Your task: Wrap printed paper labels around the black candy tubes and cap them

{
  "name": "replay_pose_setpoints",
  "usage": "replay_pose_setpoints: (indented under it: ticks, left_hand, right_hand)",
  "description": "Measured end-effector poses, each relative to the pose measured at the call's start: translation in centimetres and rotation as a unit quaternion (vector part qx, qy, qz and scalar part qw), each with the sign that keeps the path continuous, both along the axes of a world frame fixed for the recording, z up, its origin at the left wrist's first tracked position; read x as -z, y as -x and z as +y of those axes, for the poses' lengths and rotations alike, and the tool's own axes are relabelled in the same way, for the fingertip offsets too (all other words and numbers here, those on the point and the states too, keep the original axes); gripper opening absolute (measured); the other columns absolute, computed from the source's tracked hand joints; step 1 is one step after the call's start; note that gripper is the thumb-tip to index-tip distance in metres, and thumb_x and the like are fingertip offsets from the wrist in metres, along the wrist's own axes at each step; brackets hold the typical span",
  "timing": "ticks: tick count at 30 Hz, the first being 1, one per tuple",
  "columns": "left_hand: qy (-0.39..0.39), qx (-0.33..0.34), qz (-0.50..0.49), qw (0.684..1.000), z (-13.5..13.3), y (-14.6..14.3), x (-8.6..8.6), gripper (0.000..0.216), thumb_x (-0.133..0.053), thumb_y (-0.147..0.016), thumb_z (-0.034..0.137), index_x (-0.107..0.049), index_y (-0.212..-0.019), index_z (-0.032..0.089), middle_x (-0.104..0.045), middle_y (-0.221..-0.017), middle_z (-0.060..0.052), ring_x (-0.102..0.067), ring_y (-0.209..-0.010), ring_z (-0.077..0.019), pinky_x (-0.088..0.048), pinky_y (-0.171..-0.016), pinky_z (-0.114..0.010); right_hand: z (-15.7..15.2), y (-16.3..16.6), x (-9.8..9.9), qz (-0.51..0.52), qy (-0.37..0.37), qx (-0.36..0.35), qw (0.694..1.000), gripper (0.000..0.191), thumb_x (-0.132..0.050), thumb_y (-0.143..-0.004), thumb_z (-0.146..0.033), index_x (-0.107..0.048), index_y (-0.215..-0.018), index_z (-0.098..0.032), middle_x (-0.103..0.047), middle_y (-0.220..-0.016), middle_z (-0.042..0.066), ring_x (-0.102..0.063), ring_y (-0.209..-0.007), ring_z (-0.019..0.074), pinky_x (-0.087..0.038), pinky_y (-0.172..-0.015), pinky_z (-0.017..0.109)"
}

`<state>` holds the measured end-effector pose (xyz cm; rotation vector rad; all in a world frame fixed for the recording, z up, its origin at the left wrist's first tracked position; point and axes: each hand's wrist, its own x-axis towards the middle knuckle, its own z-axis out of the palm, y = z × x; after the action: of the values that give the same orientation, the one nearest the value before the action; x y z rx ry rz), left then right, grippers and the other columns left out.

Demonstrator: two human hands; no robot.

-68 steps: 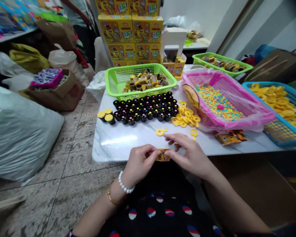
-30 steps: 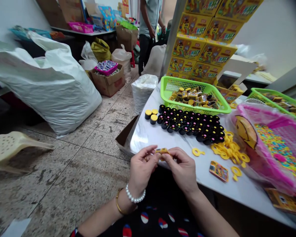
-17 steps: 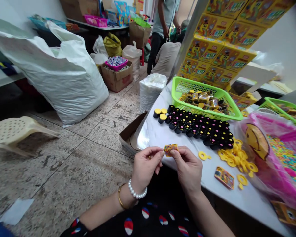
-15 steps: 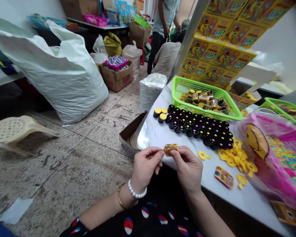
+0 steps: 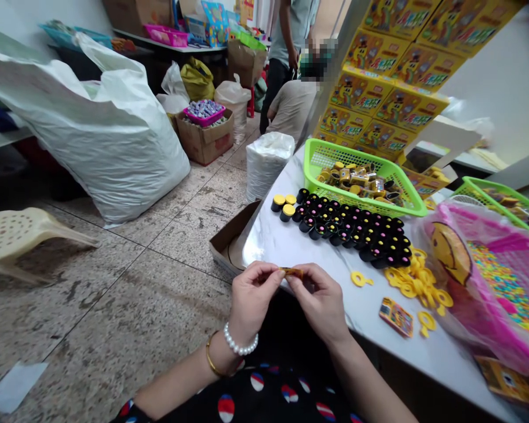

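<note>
Between the fingertips of both hands is a small yellow printed label (image 5: 292, 272), seen almost edge-on over the table's near edge. My left hand (image 5: 254, 296) pinches its left end, and my right hand (image 5: 318, 298) grips its right end. Beyond my hands, rows of small black cups (image 5: 357, 226) hold pink or yellow candies. Three of the cups at the left wear yellow caps (image 5: 278, 203). Right of my hands lie a single yellow ring-shaped piece (image 5: 360, 279), a pile of yellow ring pieces (image 5: 417, 281) and a stack of printed labels (image 5: 397, 317).
A green basket (image 5: 417, 202) of finished-looking pieces stands behind the cups, below stacked yellow boxes (image 5: 365, 88). At right, a pink basket (image 5: 518, 258) holds colourful candies. A cardboard box (image 5: 223, 252) sits left of the table. Two people are beyond, near white sacks (image 5: 127, 135).
The label has turned from showing its printed face to nearly edge-on. My right hand has shifted left, closer to my left hand. The view has moved slightly.
</note>
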<state>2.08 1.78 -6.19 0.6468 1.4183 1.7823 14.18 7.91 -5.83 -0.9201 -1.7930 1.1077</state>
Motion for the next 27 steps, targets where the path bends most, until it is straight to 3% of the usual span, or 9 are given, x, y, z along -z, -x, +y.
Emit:
replay_pose_setpoints:
  ticks: [4,9,12,15,19,21,23,25,27]
  left_hand:
    - [-0.020,-0.028,0.099,0.994,-0.3,0.4,-0.9,0.006,-0.074,-0.075,0.022,-0.072,-0.073,0.016,-0.065,-0.078,-0.003,-0.060,-0.074,-0.0128,-0.049,-0.069,-0.022]
    - [-0.005,0.016,0.083,0.996,-0.5,1.0,-1.8,0.011,-0.077,-0.070,0.025,-0.075,-0.075,0.014,-0.068,-0.082,-0.007,-0.061,-0.076,-0.0156,-0.050,-0.069,-0.024]
    - [0.016,0.013,0.036,0.999,-0.7,1.5,-1.5,0.019,-0.080,-0.069,0.030,-0.072,-0.073,0.013,-0.064,-0.067,-0.003,-0.055,-0.060,-0.0103,-0.045,-0.055,-0.019]
    - [0.039,0.040,-0.045,0.997,-0.9,2.0,-0.9,0.028,-0.076,-0.074,0.040,-0.067,-0.075,0.013,-0.049,-0.043,0.005,-0.036,-0.037,-0.0036,-0.024,-0.038,-0.014]
    - [0.048,0.045,-0.095,0.993,-1.0,2.6,-0.7,0.036,-0.072,-0.077,0.049,-0.060,-0.081,0.015,-0.048,-0.037,0.006,-0.031,-0.030,-0.0029,-0.015,-0.033,-0.012]
    - [0.057,0.050,-0.116,0.990,-0.9,2.7,-0.9,0.040,-0.074,-0.074,0.050,-0.061,-0.086,0.014,-0.051,-0.038,0.005,-0.032,-0.029,-0.0032,-0.015,-0.033,-0.012]
    - [0.067,0.065,-0.136,0.986,-0.7,2.8,-1.1,0.044,-0.079,-0.069,0.047,-0.063,-0.091,0.013,-0.052,-0.038,0.005,-0.033,-0.030,-0.0032,-0.015,-0.032,-0.012]
    - [0.075,0.084,-0.152,0.982,-0.5,2.8,-1.3,0.046,-0.083,-0.064,0.043,-0.065,-0.092,0.011,-0.052,-0.039,0.004,-0.033,-0.031,-0.0028,-0.015,-0.032,-0.013]
    - [0.075,0.095,-0.163,0.979,-0.5,2.9,-1.5,0.043,-0.084,-0.062,0.041,-0.066,-0.086,0.011,-0.051,-0.039,0.005,-0.031,-0.031,-0.0019,-0.014,-0.032,-0.013]
  right_hand:
    - [0.0,-0.1,-0.5,-0.027,-0.064,-0.006,0.998,0.011,-0.062,-0.087,-0.025,-0.067,-0.078,-0.021,-0.066,-0.079,0.002,-0.062,-0.075,0.0170,-0.047,-0.072,0.031]
    - [0.0,0.4,-0.7,-0.041,-0.129,-0.012,0.991,0.020,-0.058,-0.090,-0.025,-0.062,-0.071,-0.021,-0.063,-0.071,0.002,-0.059,-0.070,0.0166,-0.046,-0.067,0.030]
    - [0.0,0.8,-0.7,-0.058,-0.157,-0.031,0.985,0.017,-0.057,-0.091,-0.024,-0.063,-0.075,-0.020,-0.063,-0.070,0.002,-0.058,-0.068,0.0157,-0.046,-0.065,0.030]
    - [0.3,0.9,-1.1,-0.089,-0.169,-0.062,0.980,0.017,-0.058,-0.091,-0.027,-0.067,-0.079,-0.020,-0.064,-0.069,0.002,-0.058,-0.066,0.0153,-0.044,-0.063,0.029]
    - [2.7,1.3,-2.7,-0.123,-0.224,-0.056,0.965,0.021,-0.062,-0.089,-0.039,-0.070,-0.083,-0.020,-0.065,-0.073,0.003,-0.057,-0.070,0.0169,-0.044,-0.068,0.031]
    - [4.9,2.1,-3.6,-0.160,-0.305,0.031,0.938,0.030,-0.062,-0.087,-0.047,-0.070,-0.085,-0.019,-0.065,-0.076,0.006,-0.056,-0.076,0.0206,-0.044,-0.076,0.035]
    - [7.2,3.5,-4.1,-0.228,-0.380,0.116,0.889,0.039,-0.060,-0.086,-0.054,-0.071,-0.086,-0.016,-0.064,-0.080,0.011,-0.053,-0.082,0.0253,-0.041,-0.080,0.040]
    - [9.3,5.1,-4.3,-0.304,-0.412,0.151,0.846,0.044,-0.059,-0.085,-0.056,-0.071,-0.086,-0.014,-0.063,-0.084,0.014,-0.050,-0.086,0.0287,-0.039,-0.078,0.041]
    - [10.7,6.5,-4.3,-0.359,-0.414,0.152,0.823,0.042,-0.060,-0.085,-0.052,-0.071,-0.084,-0.012,-0.061,-0.086,0.016,-0.048,-0.087,0.0298,-0.038,-0.077,0.042]
